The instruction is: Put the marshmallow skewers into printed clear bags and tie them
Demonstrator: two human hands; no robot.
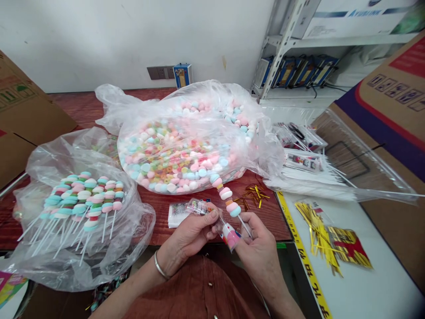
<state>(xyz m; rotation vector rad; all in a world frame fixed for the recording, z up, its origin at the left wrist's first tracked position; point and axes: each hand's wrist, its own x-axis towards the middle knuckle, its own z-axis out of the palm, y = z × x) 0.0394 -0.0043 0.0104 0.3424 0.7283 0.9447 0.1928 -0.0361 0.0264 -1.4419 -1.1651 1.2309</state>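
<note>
Pinched in my right hand point(257, 243) is the white stick of a marshmallow skewer point(226, 195), tilted up and to the left, its pink, blue, white and orange pieces bare. My left hand point(195, 232) grips a small printed clear wrapper point(229, 235), which hangs between both hands below the skewer. Just beyond my left hand lies a stack of wrappers point(177, 215) on the red-brown table. A pile of finished-looking marshmallow skewers point(83, 195) rests on clear plastic at the left. Past my hands sits a large clear bag of loose marshmallows and gummy rings point(179, 155).
Gold twist ties point(255, 195) lie right of the skewer, with more yellow ties point(317, 230) on the white surface beyond a yellow tape point(302, 252). White sticks point(308, 175) fill a plastic bag at right. Cardboard boxes point(26, 110) flank the table; a shelf point(299, 43) stands behind.
</note>
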